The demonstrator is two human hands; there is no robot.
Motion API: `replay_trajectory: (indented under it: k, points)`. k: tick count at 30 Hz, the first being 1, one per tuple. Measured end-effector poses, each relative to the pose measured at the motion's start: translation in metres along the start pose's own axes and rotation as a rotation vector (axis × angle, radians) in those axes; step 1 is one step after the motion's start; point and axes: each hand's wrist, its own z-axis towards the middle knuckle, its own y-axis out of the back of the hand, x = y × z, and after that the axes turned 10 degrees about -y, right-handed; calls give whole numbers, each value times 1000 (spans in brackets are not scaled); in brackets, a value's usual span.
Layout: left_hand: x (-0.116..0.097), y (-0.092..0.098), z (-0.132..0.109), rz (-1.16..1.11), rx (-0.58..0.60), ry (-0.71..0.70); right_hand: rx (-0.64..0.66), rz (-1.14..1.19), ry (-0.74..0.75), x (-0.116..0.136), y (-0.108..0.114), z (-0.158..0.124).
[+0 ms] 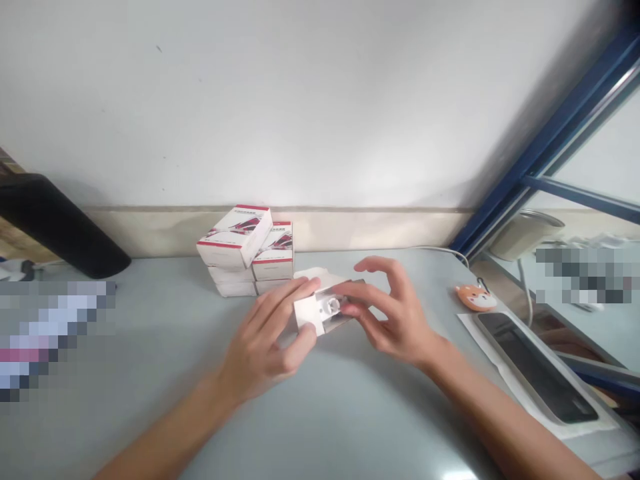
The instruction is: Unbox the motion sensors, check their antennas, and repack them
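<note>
Currently | left hand [265, 347] gripping white card [306, 315] | right hand [395, 313] pinching its far end | risk: a loose pinch could let it slip onto the table [350, 413]

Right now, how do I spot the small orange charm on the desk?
On the grey desk, look past the right hand toward the blue window frame. The charm sits just above a dark slab on a white sheet. It alone is orange, with a cartoon dog-like face.
</note>
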Motion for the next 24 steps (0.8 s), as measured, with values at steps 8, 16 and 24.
replay_trajectory:
  k: [8,16,24]
  points:
    - [5,1,-4,-50,21,-45,-24,-166,54,-3,0,1]
    - [7,-1,-9,-125,37,81,-341,-228,-132,-25,14,10]
    - [6,-1,-12,-111,60,76,407,-268,-401,-63,-27,-21]
